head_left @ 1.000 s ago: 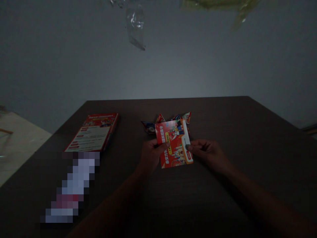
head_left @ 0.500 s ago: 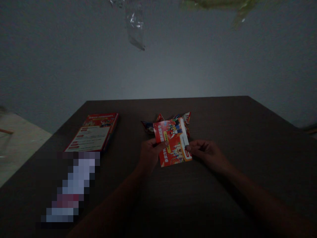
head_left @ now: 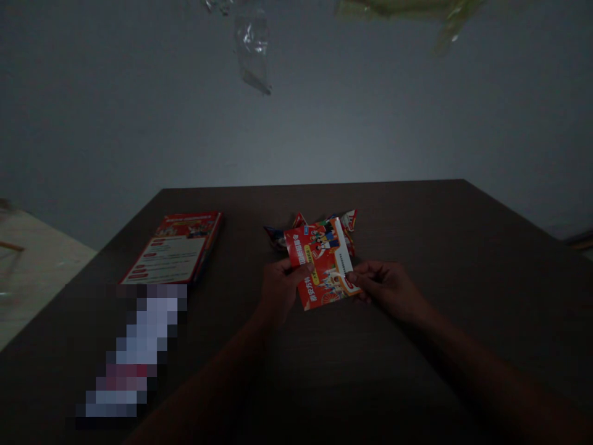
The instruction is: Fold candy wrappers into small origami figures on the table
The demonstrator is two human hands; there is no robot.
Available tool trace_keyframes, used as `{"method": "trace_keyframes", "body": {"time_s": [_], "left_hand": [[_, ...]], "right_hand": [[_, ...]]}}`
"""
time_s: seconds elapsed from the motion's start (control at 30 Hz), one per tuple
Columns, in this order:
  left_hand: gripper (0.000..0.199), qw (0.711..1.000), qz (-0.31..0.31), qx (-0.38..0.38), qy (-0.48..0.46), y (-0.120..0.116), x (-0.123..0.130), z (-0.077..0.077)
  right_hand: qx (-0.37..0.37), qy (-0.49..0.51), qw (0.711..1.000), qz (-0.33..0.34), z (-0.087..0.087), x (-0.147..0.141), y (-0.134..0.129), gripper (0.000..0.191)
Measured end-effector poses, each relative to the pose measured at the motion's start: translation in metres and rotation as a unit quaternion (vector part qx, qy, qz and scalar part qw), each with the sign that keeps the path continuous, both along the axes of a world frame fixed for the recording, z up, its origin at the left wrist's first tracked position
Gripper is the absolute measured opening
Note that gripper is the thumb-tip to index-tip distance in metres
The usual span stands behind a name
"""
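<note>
Above the table I hold a folded red leaflet [head_left: 319, 262] with cartoon figures and white lettering, tilted a little. My left hand [head_left: 280, 287] is closed on its left edge, the thumb lying across the front. At the right edge, the thumb and fingers of my right hand [head_left: 384, 284] pinch the white and orange border. Behind the leaflet lie shiny snack packets [head_left: 277, 238] in red and blue, partly hidden by it.
A stack of red and white printed sheets [head_left: 171, 247] lies on the dark table [head_left: 398, 216] at the left, with a pixelated object [head_left: 148, 340] in front. A grey wall [head_left: 352, 136] rises behind the table. Clear tape [head_left: 254, 55] hangs on it.
The leaflet has turned slightly counterclockwise, its lower edge moving right. More of my right fingers show beneath its right corner. Both hands keep their grip.
</note>
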State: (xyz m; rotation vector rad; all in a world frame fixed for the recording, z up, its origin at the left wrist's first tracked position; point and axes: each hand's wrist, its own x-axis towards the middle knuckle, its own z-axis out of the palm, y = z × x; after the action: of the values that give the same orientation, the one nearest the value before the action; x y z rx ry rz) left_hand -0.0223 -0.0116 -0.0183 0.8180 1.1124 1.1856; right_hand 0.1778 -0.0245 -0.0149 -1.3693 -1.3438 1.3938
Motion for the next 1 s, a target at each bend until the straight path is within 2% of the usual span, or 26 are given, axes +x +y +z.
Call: {"method": "trace_keyframes", "body": {"time_s": [0.13,0.4,0.67,0.83,0.93,1.0], "left_hand": [[0.035,1.000,0.005,0.000,0.004,-0.001,0.000,0.001],[0.034,1.000,0.017,-0.003,-0.007,0.002,0.001,0.001],[0.035,1.000,0.008,-0.002,-0.026,0.002,0.000,-0.003],[0.034,1.000,-0.005,-0.007,-0.025,0.001,-0.001,-0.003],[0.036,0.999,-0.026,-0.016,-0.026,0.001,-0.002,-0.001],[0.035,0.998,-0.044,-0.021,-0.030,0.000,-0.002,0.000]], "right_hand": [[-0.011,0.000,1.000,0.002,0.001,-0.001,-0.001,0.031],[0.019,0.005,1.000,0.021,0.001,0.000,-0.002,0.028],[0.023,0.053,0.998,0.017,0.001,0.001,-0.002,0.031],[0.095,0.082,0.991,-0.040,-0.003,0.005,-0.001,0.030],[0.174,0.023,0.983,-0.049,-0.008,0.008,-0.001,0.033],[0.230,-0.037,0.972,-0.032,-0.010,0.010,0.000,0.033]]}}
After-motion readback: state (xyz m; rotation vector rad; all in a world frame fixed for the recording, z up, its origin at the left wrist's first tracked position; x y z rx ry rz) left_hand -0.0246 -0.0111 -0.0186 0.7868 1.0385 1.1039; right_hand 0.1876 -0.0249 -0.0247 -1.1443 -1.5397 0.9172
